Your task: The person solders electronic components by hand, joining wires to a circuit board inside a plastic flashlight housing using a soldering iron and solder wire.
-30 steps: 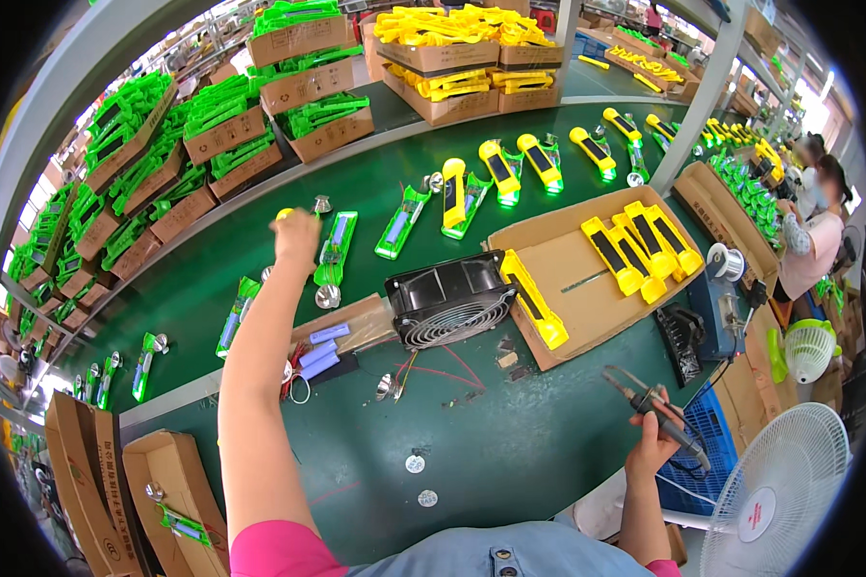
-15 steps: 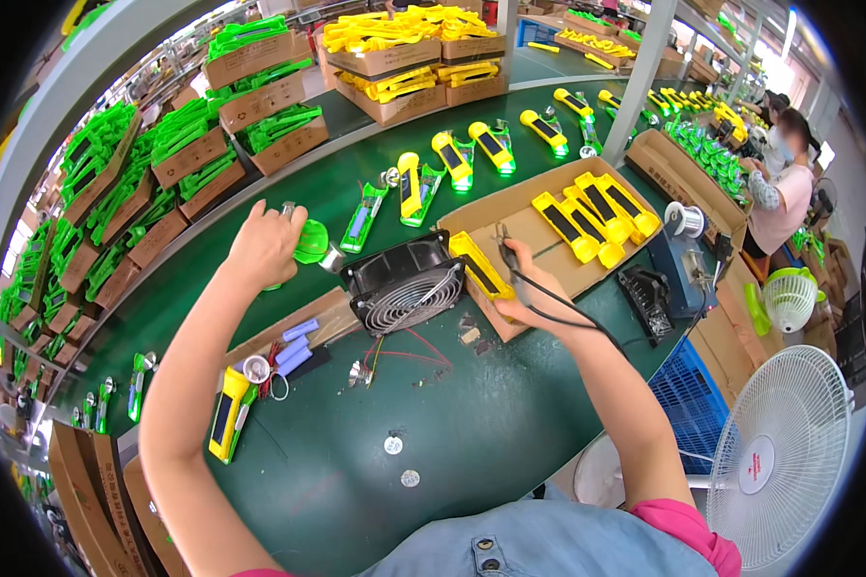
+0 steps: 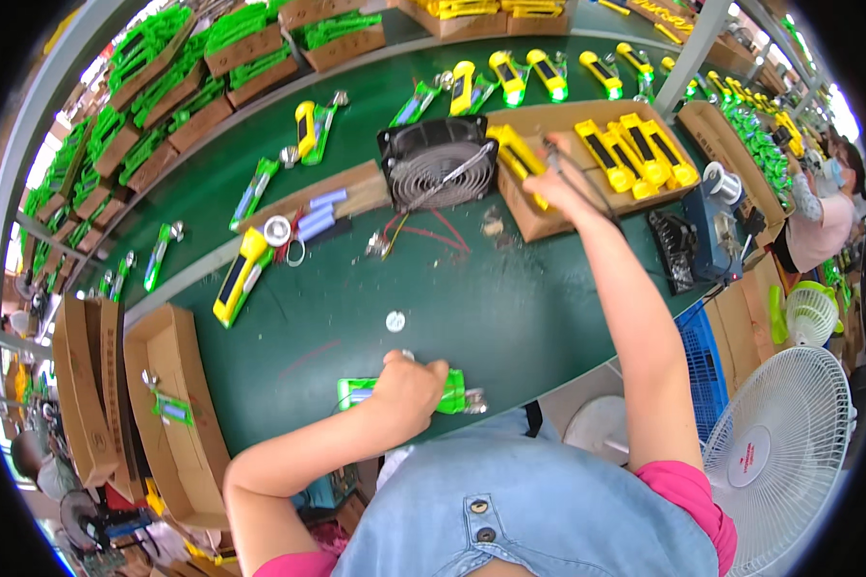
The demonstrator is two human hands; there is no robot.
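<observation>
My left hand (image 3: 406,392) is closed over a green plastic lamp housing (image 3: 448,392) near the table's front edge. A blue battery cell shows at the housing's left end and a shiny round lamp part at its right. My right hand (image 3: 560,188) is closed at the front left of a shallow cardboard box, with a yellow casing (image 3: 516,151) under its fingers. A dark-corded tool, apparently a soldering iron (image 3: 551,146), is in the same hand; its grip is partly hidden. More yellow casings (image 3: 635,154) lie in the box (image 3: 539,223).
A black fan (image 3: 440,163) with a wire guard stands mid-table, beside blue cells (image 3: 316,219) and a yellow-green lamp (image 3: 241,276). A solder spool (image 3: 723,183) tops a blue unit at right. Lamps line the green belt (image 3: 375,91) behind. A white fan (image 3: 779,457) stands right.
My left hand has come from the belt to the table front with the green housing. My right hand stays by the box with the tool and yellow casing. The view has tilted downward.
</observation>
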